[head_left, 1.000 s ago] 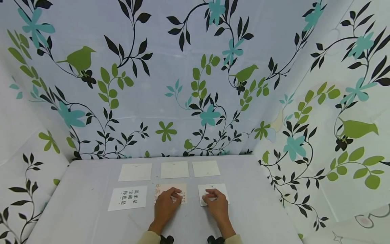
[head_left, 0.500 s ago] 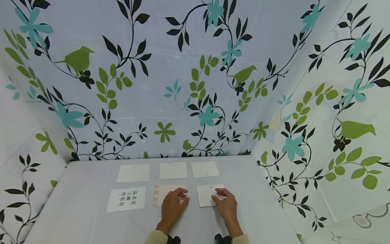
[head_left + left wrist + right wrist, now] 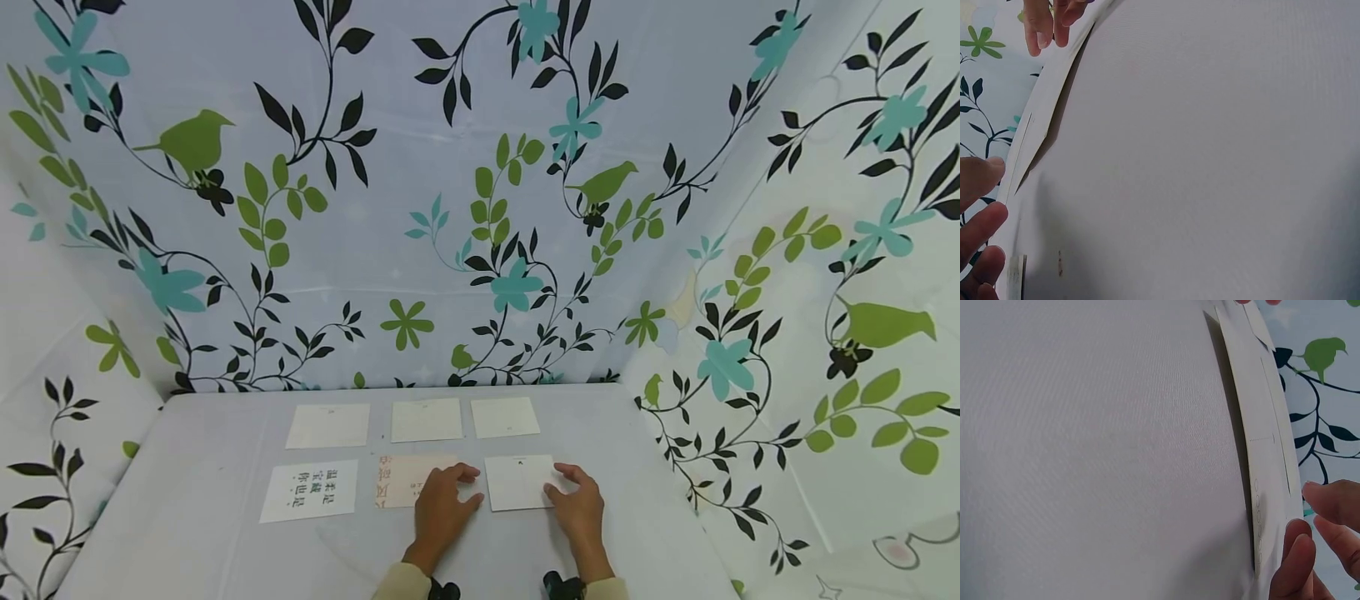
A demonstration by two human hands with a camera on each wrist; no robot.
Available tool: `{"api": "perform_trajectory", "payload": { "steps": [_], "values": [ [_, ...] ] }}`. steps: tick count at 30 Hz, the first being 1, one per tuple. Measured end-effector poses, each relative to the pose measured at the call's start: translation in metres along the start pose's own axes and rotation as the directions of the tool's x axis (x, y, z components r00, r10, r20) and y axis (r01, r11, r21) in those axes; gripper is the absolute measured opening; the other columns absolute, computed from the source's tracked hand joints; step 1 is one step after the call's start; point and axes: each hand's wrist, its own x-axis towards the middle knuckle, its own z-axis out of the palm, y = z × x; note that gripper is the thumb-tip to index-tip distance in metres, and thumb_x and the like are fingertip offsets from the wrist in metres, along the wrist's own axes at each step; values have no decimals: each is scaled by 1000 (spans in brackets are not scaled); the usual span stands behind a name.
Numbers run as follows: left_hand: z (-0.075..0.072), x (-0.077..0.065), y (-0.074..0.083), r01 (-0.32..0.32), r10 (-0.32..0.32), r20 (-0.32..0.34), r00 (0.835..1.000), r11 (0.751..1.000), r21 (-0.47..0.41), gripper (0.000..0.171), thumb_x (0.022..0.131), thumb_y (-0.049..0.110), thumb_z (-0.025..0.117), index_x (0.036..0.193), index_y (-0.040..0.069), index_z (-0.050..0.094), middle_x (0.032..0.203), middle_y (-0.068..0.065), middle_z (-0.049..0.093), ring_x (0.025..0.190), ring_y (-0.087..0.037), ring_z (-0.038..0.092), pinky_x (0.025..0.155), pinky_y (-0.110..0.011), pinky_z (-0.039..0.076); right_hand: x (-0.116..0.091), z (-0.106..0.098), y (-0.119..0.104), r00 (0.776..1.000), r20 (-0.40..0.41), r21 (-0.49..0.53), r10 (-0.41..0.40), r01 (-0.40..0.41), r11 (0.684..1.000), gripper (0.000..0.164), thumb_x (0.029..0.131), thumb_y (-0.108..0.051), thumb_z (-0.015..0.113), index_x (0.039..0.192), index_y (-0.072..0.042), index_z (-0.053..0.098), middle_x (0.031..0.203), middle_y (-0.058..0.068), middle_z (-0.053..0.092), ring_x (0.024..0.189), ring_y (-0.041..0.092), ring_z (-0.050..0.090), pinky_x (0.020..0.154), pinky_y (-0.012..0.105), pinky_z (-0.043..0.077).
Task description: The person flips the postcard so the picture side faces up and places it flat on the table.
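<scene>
A white card (image 3: 517, 485) with a tiny dark mark at its top edge lies in the front row, between my two hands. My right hand (image 3: 582, 510) is at the card's right edge, thumb and fingers parted; in the right wrist view its fingertips (image 3: 1298, 550) overlap the card's end. My left hand (image 3: 447, 510) is left of that card, fingers spread with nothing between them. It covers the right part of a peach card (image 3: 397, 482) with orange lettering. In the left wrist view the left fingers (image 3: 985, 225) stand apart near the card's end.
Left in the front row lies a white card (image 3: 309, 492) with dark characters. Behind are three pale blank-looking cards: left (image 3: 327, 427), middle (image 3: 427, 420) and right (image 3: 506, 417). The white table (image 3: 187, 500) ends at a patterned curtain (image 3: 360, 250).
Both hands have moved right. The right hand has come off the white card's face to its right edge, and the left hand has shifted from the peach card toward the gap beside it.
</scene>
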Motion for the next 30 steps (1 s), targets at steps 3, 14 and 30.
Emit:
{"api": "perform_trajectory", "payload": {
  "steps": [3,14,30],
  "values": [
    [4,-1,3,-36,36,-9,999,999,7,40,71,18,97,105,26,79,102,9,79,87,-8,56,71,-28,47,2,-4,1,1000,8,-1,2,-2,1000,40,87,-6,81,127,-9,74,142,23,64,145,50,48,114,69,39],
    [22,-4,5,-110,110,0,994,992,56,42,68,16,98,104,26,79,99,10,78,84,-7,51,67,-25,44,2,-2,3,1000,16,-30,6,-5,1000,37,86,-5,82,122,-10,75,128,19,71,129,43,61,99,58,50],
    [19,-6,4,-118,118,0,993,992,54,42,68,12,97,103,25,79,99,8,78,86,-9,53,68,-27,46,14,-17,6,990,111,158,86,-103,982,24,93,-4,77,117,-5,77,103,10,74,93,21,66,70,28,51]
  ]
}}
